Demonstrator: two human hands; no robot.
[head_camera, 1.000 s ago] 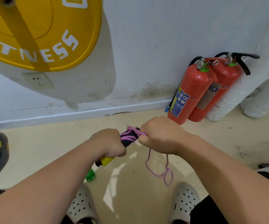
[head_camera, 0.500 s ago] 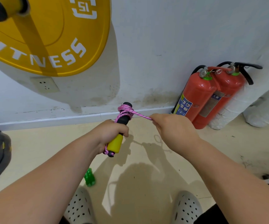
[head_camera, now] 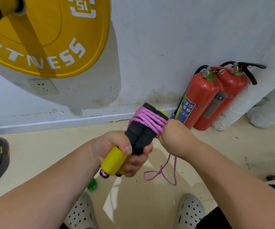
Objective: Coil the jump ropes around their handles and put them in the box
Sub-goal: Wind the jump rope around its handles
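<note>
Just left of the two red fire extinguishers [head_camera: 199, 100] standing against the white wall [head_camera: 166, 47], and nearer the camera, here's the action. The left hand [head_camera: 115, 149] is clenched tight around a pair of black foam jump-rope handles with yellow plastic ends [head_camera: 138, 139]. They're held side by side and tilted, lower yellow ends pointing back toward the person. Thumb across the front, fingers curled round underneath.

A pink braided rope [head_camera: 148, 120] sits in several neat turns round the upper part of both handles, binding them together. The right hand [head_camera: 177, 139] is pressed up against those turns on the extinguisher side. Its fingers are tucked out of sight behind the handles. But the rope runs into it from the coil and drops out beneath the palm, so it has the rope in its grasp. The free end hangs in a twisted loop above the beige floor [head_camera: 51, 146], lower than the extinguishers' bases.

Far left of the extinguishers and higher up, a big yellow weight plate lettered FITNESS [head_camera: 47, 38] fills the corner, with a white wall socket [head_camera: 42, 86] just under it. Down left of the extinguishers, a small green object [head_camera: 92, 185] lies near two white perforated clogs [head_camera: 190, 210].
</note>
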